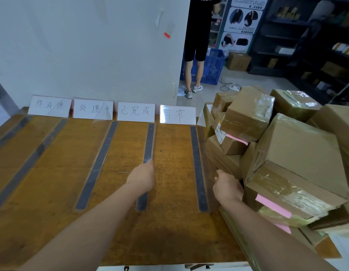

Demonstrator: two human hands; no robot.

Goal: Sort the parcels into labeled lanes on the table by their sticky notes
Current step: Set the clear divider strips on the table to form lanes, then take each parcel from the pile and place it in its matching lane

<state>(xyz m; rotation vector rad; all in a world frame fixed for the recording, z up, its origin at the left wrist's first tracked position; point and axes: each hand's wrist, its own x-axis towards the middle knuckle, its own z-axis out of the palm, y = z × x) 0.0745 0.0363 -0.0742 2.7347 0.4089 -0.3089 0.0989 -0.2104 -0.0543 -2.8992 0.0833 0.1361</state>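
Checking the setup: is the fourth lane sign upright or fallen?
Upright: the lane sign stands on edge at the table's far side.

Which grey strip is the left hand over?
The strip starting between the third sign and fourth sign from the left; the left hand covers its middle. The others lie uncovered.

The counter (52, 173) is open across the lanes between flat dark tape strips (97, 165), reachable from the near edge. Upright label cards (136, 111) and the wall (91, 45) close the far end. A tumbled heap of cardboard parcels (298, 145) blocks the right side.
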